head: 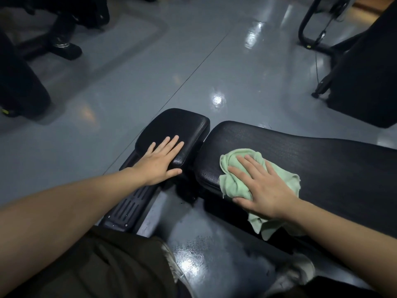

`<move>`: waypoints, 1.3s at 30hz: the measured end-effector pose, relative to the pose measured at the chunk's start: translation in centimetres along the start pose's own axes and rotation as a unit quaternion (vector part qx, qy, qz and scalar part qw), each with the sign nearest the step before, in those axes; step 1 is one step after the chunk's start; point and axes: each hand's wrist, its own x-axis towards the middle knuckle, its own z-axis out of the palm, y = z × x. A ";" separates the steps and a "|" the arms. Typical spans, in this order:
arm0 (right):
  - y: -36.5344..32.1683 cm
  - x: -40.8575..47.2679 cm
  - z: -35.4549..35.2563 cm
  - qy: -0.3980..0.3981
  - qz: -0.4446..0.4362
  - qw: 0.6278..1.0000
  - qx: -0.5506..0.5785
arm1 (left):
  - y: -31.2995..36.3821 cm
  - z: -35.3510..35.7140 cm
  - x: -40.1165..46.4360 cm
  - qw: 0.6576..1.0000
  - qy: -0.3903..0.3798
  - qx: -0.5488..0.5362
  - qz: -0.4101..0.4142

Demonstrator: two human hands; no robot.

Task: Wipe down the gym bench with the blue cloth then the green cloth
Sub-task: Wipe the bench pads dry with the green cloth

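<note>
The black gym bench has a small seat pad [178,123] and a long back pad [322,160] running to the right. A crumpled green cloth [234,181] lies on the near left end of the long pad. My right hand [262,186] presses flat on top of the green cloth, fingers spread over it. My left hand [161,160] rests flat with its fingers apart on the near edge of the seat pad, holding nothing. No blue cloth is in view.
The glossy grey floor [150,82] surrounds the bench. Black gym machines stand at the far left [21,89] and far right [365,78], with a cable and clip [322,35] hanging at the back right. My legs and shoes [296,274] are at the bottom.
</note>
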 end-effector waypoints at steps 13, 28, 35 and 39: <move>-4.2 9.4 0.4 -0.027 0.001 0.999 0.042 | -1.1 0.9 0.4 1.000 0.020 -0.006 0.012; 4.6 17.2 -0.3 -0.011 0.111 0.993 0.048 | -0.7 0.2 0.7 1.000 0.004 -0.011 -0.003; 2.5 13.1 0.0 -0.041 0.083 0.994 0.058 | 0.2 -1.0 1.1 0.999 -0.035 -0.020 -0.018; 0.7 8.7 -0.4 -0.056 0.034 0.996 0.068 | 1.2 -1.8 1.4 0.998 -0.054 -0.011 -0.042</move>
